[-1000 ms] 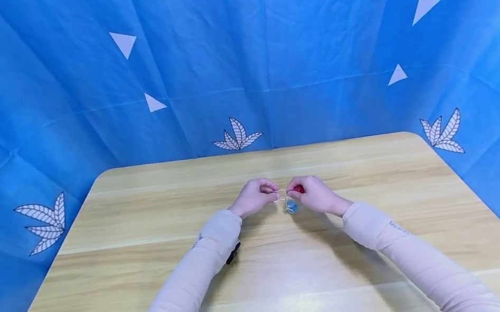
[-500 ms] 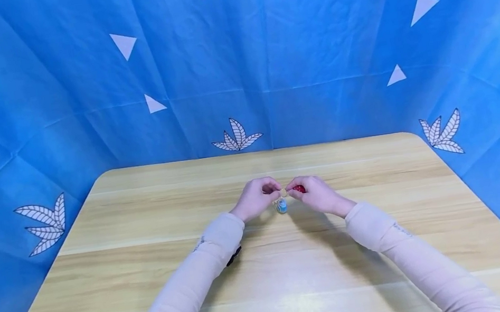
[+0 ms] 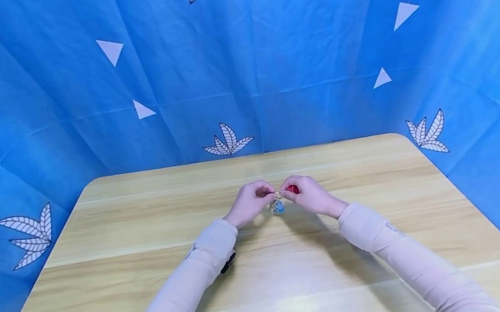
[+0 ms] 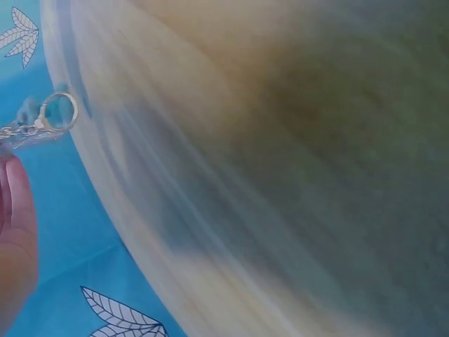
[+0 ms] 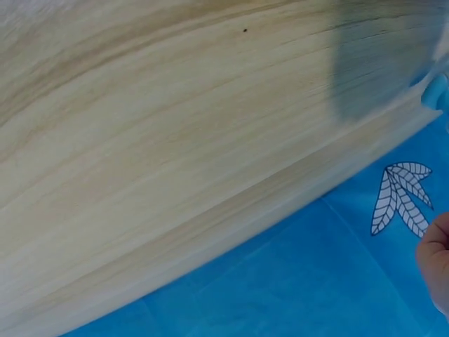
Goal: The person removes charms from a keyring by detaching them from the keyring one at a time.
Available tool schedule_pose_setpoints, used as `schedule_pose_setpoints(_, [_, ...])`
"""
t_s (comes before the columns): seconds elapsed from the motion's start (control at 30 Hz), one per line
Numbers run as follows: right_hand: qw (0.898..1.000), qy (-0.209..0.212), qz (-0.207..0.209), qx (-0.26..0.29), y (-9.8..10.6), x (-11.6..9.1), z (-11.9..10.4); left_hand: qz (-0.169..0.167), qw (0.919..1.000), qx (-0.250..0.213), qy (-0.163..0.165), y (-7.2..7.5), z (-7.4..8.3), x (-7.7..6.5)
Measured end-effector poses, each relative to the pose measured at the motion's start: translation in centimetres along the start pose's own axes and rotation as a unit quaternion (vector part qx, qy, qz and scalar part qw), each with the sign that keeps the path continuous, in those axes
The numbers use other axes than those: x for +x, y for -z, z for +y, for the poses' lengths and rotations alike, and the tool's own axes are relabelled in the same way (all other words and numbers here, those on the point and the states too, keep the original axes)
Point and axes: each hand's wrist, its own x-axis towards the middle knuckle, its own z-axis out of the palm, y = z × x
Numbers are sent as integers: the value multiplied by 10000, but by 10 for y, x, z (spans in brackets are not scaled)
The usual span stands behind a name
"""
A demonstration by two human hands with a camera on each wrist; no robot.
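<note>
Between both hands hangs a keychain with a clear-and-blue charm (image 3: 278,207) and a small gold ring (image 3: 278,195) above it. My left hand (image 3: 249,202) pinches the keychain with thumb and index finger. In the left wrist view, a metal ring (image 4: 75,109) and chain (image 4: 15,131) stick out past the fingers (image 4: 21,193). My right hand (image 3: 310,195) has its fingertips pinched together right at the gold ring, and a shiny red trinket (image 3: 292,189) shows within its curled fingers. Only the edge of that hand and part of the blue charm (image 5: 434,92) enter the right wrist view.
Both hands are raised over a light wood-grain table (image 3: 267,281), toward its far edge. A blue cloth (image 3: 293,54) with white leaf and triangle prints surrounds the table at the back and sides. A black strap piece (image 3: 229,263) shows beneath the left cuff.
The hands have drawn closer together at the gold ring, and the blue charm has swung left, toward the left fingers. The head view has shifted slightly.
</note>
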Motion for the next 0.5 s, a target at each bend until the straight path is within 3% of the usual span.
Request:
schedule_pose_setpoints(0.27, [9999, 103, -34, -87, 0, 5, 3, 31, 9969, 745, -258, -3, 1, 6])
schedule_pose_setpoints(0.5, [9997, 1, -131, 191, -3, 4, 4, 290, 9994, -21, -174, -4, -8, 2])
